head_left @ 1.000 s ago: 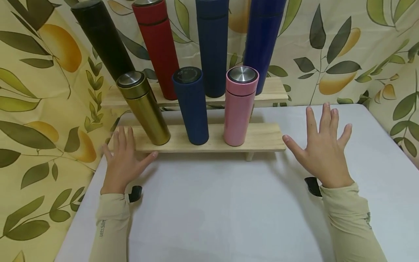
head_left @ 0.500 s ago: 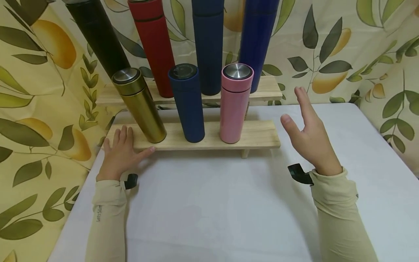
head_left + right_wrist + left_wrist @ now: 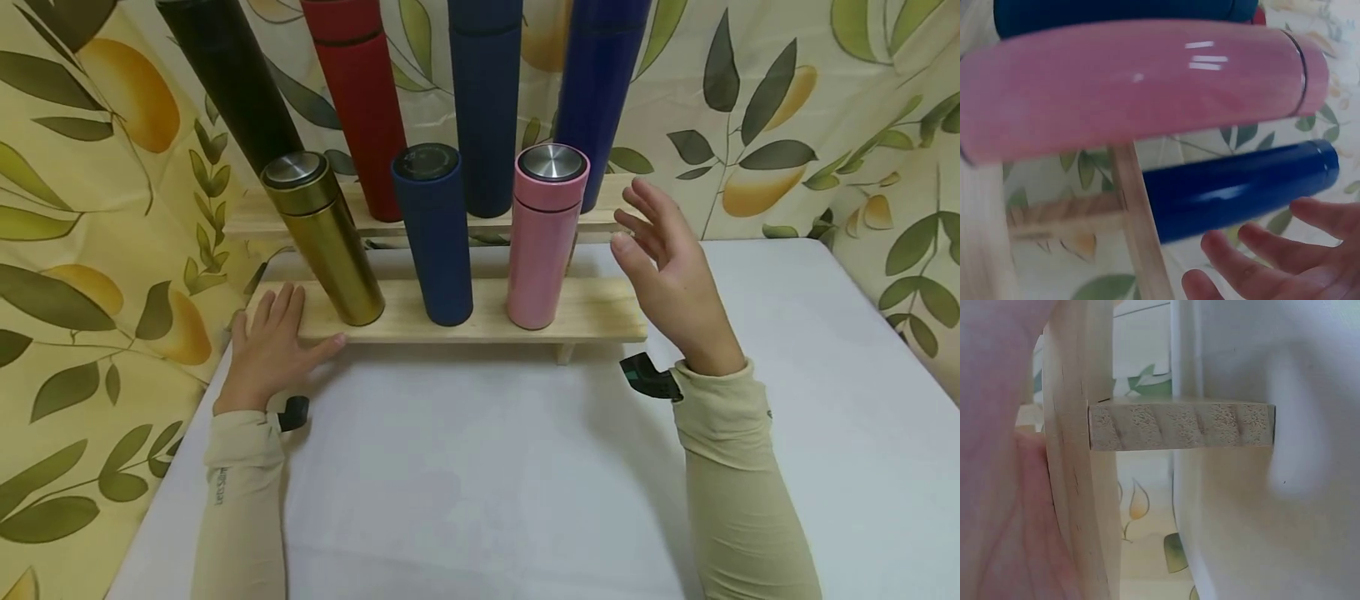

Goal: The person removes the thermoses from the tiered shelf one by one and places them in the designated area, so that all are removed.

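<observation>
My left hand [image 3: 268, 354] rests with spread fingers on the left end of the lower wooden shelf [image 3: 603, 312]. Beside it, in the left wrist view, the plank edge and a shelf leg [image 3: 1182, 427] show. My right hand [image 3: 670, 287], fingers loosely bent and holding nothing, hovers just right of a pink thermos bottle [image 3: 546, 242]. That bottle stands upright with a steel-topped lid, and fills the upper right wrist view. To its left on the same shelf stand a short navy bottle [image 3: 438, 242] and a gold bottle [image 3: 330, 250].
Behind, a higher wooden shelf [image 3: 251, 218] bears tall bottles: black [image 3: 236, 83], red [image 3: 360, 117], dark blue [image 3: 486, 108] and glossy blue [image 3: 603, 92]. A leaf-and-fruit patterned cloth [image 3: 862, 75] hangs behind and at the left. White cloth [image 3: 465, 467] covers the table.
My right hand has moved left towards the pink bottle, turned sideways, and its spread fingers have drawn together and bent. My left hand stays on the shelf end.
</observation>
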`<state>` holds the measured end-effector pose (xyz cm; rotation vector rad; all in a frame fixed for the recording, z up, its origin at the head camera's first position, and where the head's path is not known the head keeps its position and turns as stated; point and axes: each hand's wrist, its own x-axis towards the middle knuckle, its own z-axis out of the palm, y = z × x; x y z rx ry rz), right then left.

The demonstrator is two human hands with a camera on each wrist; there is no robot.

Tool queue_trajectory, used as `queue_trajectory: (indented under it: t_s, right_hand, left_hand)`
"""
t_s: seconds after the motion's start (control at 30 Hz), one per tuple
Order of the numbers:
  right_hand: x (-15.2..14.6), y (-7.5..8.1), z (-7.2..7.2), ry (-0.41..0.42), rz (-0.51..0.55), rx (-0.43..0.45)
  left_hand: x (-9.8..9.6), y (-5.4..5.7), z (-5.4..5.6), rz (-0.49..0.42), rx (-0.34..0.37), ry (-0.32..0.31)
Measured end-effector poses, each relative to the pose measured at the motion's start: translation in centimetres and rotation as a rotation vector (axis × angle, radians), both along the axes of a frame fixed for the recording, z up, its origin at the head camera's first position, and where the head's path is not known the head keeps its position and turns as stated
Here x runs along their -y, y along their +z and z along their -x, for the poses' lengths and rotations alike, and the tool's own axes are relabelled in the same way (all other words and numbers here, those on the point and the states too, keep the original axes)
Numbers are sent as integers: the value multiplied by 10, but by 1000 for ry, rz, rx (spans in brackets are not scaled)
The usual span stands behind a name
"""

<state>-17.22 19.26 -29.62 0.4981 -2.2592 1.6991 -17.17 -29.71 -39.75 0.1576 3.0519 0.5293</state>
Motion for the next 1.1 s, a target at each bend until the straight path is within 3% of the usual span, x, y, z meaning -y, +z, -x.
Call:
queue_trajectory:
  t_s: [0.33, 0.67, 1.1]
  right_hand:
    - [25, -5, 20, 96, 45, 4]
    - [41, -14, 25, 120, 31, 77]
    - [64, -32, 38, 184, 262, 147]
  left_hand:
    - [1, 5, 9, -2, -36, -3]
    - [2, -1, -1, -9, -37, 3]
    - [4, -3, 1, 1, -61, 0]
